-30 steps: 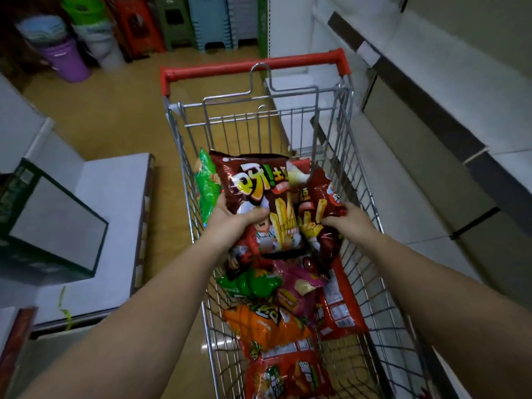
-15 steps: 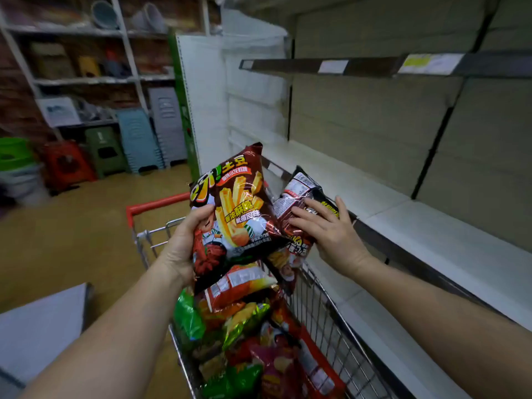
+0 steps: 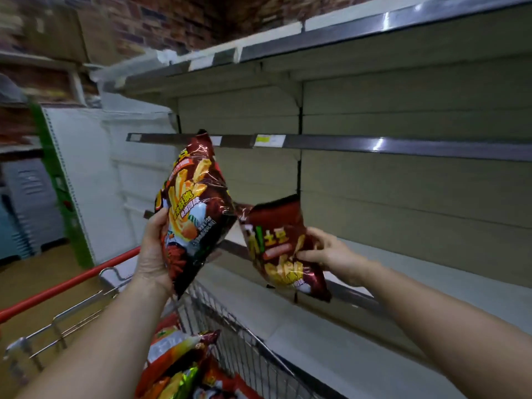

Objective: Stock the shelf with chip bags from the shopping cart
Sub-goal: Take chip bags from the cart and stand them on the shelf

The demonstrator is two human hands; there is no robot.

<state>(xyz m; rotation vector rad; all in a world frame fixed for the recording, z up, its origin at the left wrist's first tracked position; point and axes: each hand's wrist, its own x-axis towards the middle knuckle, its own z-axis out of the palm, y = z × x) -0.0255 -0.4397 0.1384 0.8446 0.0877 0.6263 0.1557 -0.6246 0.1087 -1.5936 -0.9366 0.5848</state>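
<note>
Red-brown chip bags, one in each hand, held above a shopping cart before bare shelves.

Nearest, the cart point(image 3: 230, 335) holds more bags point(image 3: 178, 367). The left hand point(image 3: 154, 254) grips the large bag point(image 3: 193, 214), upright, top pointing up. The right hand point(image 3: 331, 254) pinches the small bag point(image 3: 282, 249), upright and tilted left, over the shelf point(image 3: 403, 272).

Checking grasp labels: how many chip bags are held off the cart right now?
2. One bag in the left hand; the second bag in the right hand, near the shelf.
</note>
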